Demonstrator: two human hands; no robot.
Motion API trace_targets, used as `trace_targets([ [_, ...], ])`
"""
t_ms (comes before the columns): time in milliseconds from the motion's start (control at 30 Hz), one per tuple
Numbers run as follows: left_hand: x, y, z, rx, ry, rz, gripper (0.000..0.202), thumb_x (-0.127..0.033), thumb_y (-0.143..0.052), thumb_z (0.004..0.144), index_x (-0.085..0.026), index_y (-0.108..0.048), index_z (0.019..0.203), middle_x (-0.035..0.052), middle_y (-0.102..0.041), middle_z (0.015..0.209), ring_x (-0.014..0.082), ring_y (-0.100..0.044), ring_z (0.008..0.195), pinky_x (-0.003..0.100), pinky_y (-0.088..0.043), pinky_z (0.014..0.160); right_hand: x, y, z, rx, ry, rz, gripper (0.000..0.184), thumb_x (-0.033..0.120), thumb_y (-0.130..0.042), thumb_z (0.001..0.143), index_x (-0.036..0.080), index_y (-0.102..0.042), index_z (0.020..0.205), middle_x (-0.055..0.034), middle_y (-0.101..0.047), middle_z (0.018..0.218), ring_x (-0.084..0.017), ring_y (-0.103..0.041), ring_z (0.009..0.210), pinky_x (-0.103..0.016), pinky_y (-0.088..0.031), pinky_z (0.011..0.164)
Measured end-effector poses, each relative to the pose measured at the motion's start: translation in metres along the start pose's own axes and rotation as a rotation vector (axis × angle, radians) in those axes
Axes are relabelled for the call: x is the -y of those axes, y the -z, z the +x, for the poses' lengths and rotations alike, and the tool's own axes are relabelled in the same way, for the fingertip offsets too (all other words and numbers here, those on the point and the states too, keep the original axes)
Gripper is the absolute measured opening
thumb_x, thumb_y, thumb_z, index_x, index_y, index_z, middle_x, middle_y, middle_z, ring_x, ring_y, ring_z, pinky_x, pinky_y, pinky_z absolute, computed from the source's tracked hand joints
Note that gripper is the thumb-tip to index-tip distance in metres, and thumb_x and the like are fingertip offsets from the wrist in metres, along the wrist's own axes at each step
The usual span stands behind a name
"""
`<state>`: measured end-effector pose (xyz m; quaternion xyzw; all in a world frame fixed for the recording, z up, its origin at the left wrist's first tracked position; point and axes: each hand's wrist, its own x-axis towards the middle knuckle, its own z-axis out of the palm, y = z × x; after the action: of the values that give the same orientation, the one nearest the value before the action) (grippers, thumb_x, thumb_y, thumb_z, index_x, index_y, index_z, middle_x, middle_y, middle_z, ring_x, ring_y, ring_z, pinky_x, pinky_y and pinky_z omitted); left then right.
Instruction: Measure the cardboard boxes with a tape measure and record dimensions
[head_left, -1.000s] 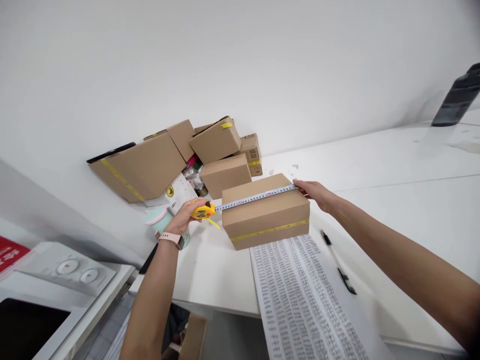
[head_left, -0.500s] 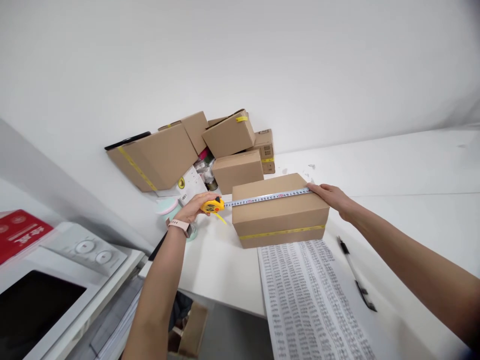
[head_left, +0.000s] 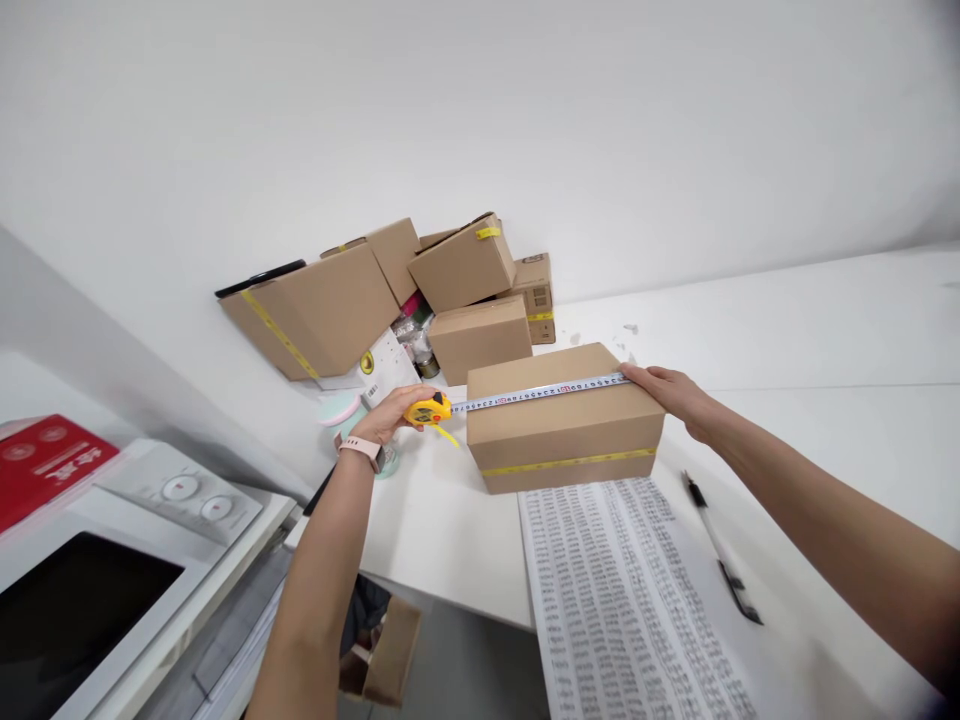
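A brown cardboard box [head_left: 562, 435] with a yellow tape band lies on the white table [head_left: 810, 350]. A tape measure blade [head_left: 540, 392] runs across its top from left to right. My left hand [head_left: 390, 412], with a pink watch on the wrist, is closed round the yellow tape measure case [head_left: 429, 409] just left of the box. My right hand [head_left: 671, 392] pinches the blade's end against the box's right top edge.
A heap of cardboard boxes [head_left: 390, 295] leans against the wall behind. A printed sheet of numbers [head_left: 622, 600] and a black pen [head_left: 720, 550] lie in front of the box. A mint round object [head_left: 341, 412] sits by my left hand. A white machine [head_left: 112, 560] stands at the left.
The view has shifted, so everything sits further right in frame. Both hands keep the tape stretched over the box as before.
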<state>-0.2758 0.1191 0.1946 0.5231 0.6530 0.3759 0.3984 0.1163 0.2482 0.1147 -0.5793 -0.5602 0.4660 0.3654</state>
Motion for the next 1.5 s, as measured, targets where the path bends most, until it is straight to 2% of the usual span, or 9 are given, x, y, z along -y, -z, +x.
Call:
trace_targets([
  [267,-0.013,-0.017,-0.006,-0.108,-0.054,-0.011,0.044,-0.051,-0.069,0.071,-0.017,-0.073,0.097,0.0084,-0.072,0.091,0.0236,-0.065,0.08,0.025,-0.042,0.051,0.005,0.003,0.003,-0.021,0.087,-0.006,0.032,0.053,-0.071,0.074,0.023,-0.063,0.07,-0.0097,-0.069,0.082,-0.027,-0.062,0.079,-0.04,-0.049,0.071],
  [467,-0.048,-0.05,-0.057,-0.099,-0.143,-0.097,0.039,-0.047,-0.07,0.078,-0.019,-0.071,0.105,0.0082,-0.074,0.088,0.025,-0.067,0.081,0.028,-0.042,0.054,0.025,0.025,0.008,-0.069,0.098,0.162,0.02,0.034,-0.069,0.08,0.021,-0.062,0.068,-0.0047,-0.061,0.074,-0.017,-0.053,0.066,-0.035,-0.051,0.066],
  [567,-0.033,-0.083,-0.095,0.1,-0.078,-0.19,0.047,-0.048,-0.069,0.079,-0.021,-0.067,0.118,0.011,-0.074,0.096,0.0255,-0.068,0.082,0.029,-0.049,0.053,0.042,0.036,0.006,-0.077,0.224,0.274,0.019,0.037,-0.07,0.081,0.021,-0.064,0.074,-0.0054,-0.063,0.083,-0.016,-0.055,0.072,-0.032,-0.053,0.068],
  [667,0.001,-0.137,-0.126,0.614,0.142,-0.668,0.067,-0.041,-0.081,0.067,-0.024,-0.06,0.128,0.0119,-0.069,0.11,0.0212,-0.067,0.079,0.031,-0.057,0.058,0.059,0.031,0.004,0.097,0.324,0.266,0.026,0.042,-0.078,0.075,0.019,-0.067,0.075,-0.0061,-0.065,0.081,-0.017,-0.058,0.076,-0.033,-0.053,0.072],
  [733,0.018,-0.179,-0.139,0.689,0.239,-0.878,0.071,-0.035,-0.085,0.059,-0.021,-0.06,0.124,0.011,-0.067,0.102,0.0212,-0.067,0.079,0.031,-0.058,0.058,0.068,0.016,0.008,0.223,0.358,0.214,0.029,0.044,-0.081,0.072,0.018,-0.067,0.075,-0.0051,-0.065,0.076,-0.017,-0.059,0.074,-0.033,-0.052,0.074],
  [833,0.02,-0.235,-0.145,0.434,0.153,-1.094,0.054,-0.041,-0.086,0.057,-0.019,-0.065,0.101,0.0107,-0.062,0.097,0.0198,-0.063,0.077,0.033,-0.058,0.058,0.078,-0.016,0.024,0.298,0.413,0.129,0.029,0.043,-0.082,0.07,0.018,-0.067,0.072,-0.0024,-0.063,0.07,-0.015,-0.056,0.068,-0.033,-0.049,0.072],
  [933,-0.005,-0.264,-0.134,0.247,0.119,-1.133,0.051,-0.051,-0.082,0.063,-0.021,-0.063,0.1,0.0118,-0.06,0.103,0.0232,-0.059,0.085,0.039,-0.059,0.061,0.085,-0.046,0.046,0.266,0.476,0.025,0.029,0.042,-0.08,0.071,0.018,-0.064,0.069,-0.0015,-0.062,0.067,-0.014,-0.053,0.065,-0.031,-0.045,0.068],
  [1133,-0.045,-0.261,-0.099,0.116,0.2,-1.101,0.054,-0.057,-0.08,0.061,-0.018,-0.059,0.092,0.0102,-0.059,0.099,0.023,-0.059,0.083,0.037,-0.057,0.06,0.084,-0.078,0.084,0.149,0.477,-0.17,0.024,0.039,-0.074,0.074,0.018,-0.063,0.071,-0.0023,-0.064,0.07,-0.015,-0.056,0.066,-0.029,-0.044,0.065],
  [1500,-0.039,-0.27,-0.115,0.109,0.191,-1.129,0.063,-0.062,-0.075,0.066,-0.015,-0.058,0.103,0.0101,-0.059,0.101,0.0225,-0.063,0.081,0.034,-0.059,0.054,0.067,-0.077,0.096,0.251,0.444,-0.302,0.028,0.04,-0.073,0.071,0.02,-0.059,0.057,-0.0006,-0.061,0.062,-0.016,-0.056,0.063,-0.029,-0.042,0.06],
])
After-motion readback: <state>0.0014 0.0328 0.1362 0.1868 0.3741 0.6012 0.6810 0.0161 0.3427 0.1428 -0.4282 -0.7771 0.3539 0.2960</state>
